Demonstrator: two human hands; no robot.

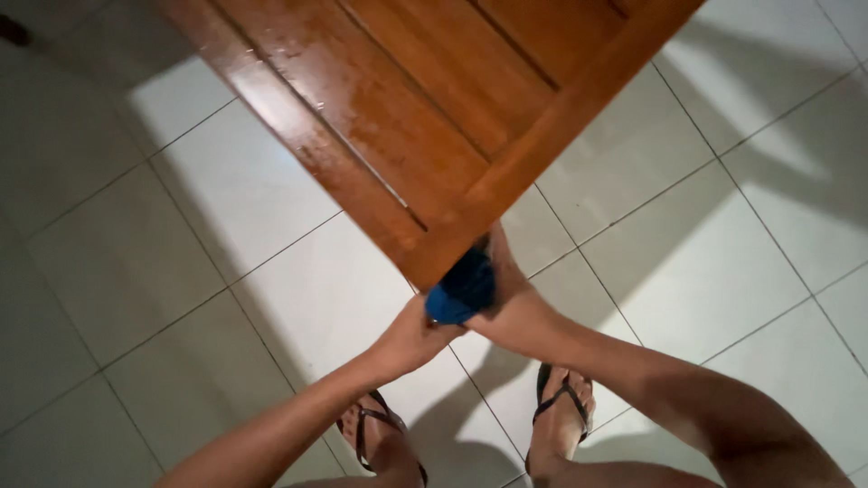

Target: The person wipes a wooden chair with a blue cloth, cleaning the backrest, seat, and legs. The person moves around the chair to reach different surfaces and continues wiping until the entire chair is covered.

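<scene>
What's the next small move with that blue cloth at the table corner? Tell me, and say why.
Probably draw the blue cloth along the table edge. Both the left hand and the right hand press it at the wooden corner, and droplets show on the glossy top beyond.

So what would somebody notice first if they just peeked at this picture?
Probably the shiny brown wooden table, which fills the top middle and has its corner pointing down at the person. Right at that corner is a bright blue cloth, bunched up, with the right hand pressed against it and the left hand touching it from below. Lower down, two feet in dark sandals stand on the pale tiled floor.
</scene>
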